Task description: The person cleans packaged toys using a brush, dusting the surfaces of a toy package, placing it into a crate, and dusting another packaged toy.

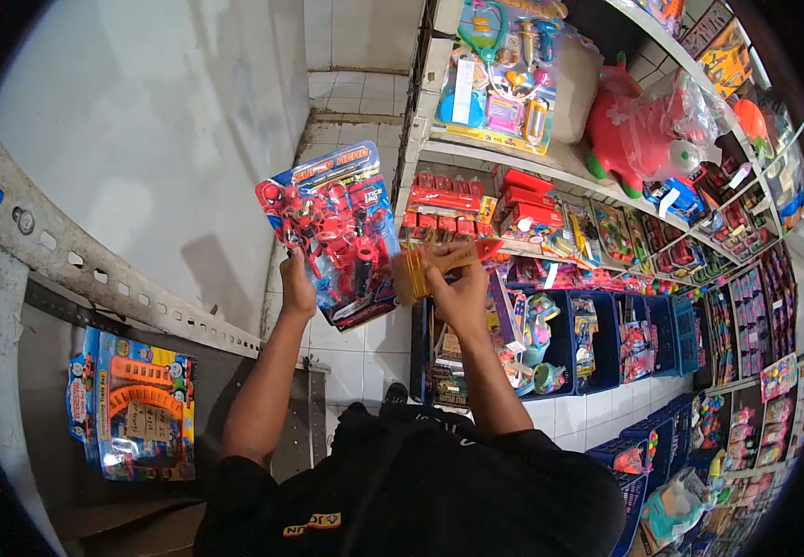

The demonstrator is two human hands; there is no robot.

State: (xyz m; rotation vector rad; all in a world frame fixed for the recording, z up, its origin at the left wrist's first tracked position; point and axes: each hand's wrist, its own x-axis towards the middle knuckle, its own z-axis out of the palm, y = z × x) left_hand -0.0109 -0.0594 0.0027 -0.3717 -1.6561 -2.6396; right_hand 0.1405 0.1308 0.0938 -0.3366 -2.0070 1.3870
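A blister-packed toy set (332, 237) with a "Super Hero" header and red figures is tilted in front of me. My left hand (298, 283) grips its lower left edge, thumb over the front. At the pack's right edge, my right hand (458, 288) is closed on a yellowish tape roll (411, 277). A red pointed piece (488, 249) sticks out beside the fingers, seemingly part of what that hand holds. The roll overlaps the pack's edge; whether they touch is unclear.
Shelves of packaged toys (523, 148) rise on the right, with a red inflated animal (639, 130). Blue baskets (551, 339) of toys line the floor below. A metal rack (179, 316) stands at the left, holding a boxed train set (147, 404). White floor tiles (365, 371) show between.
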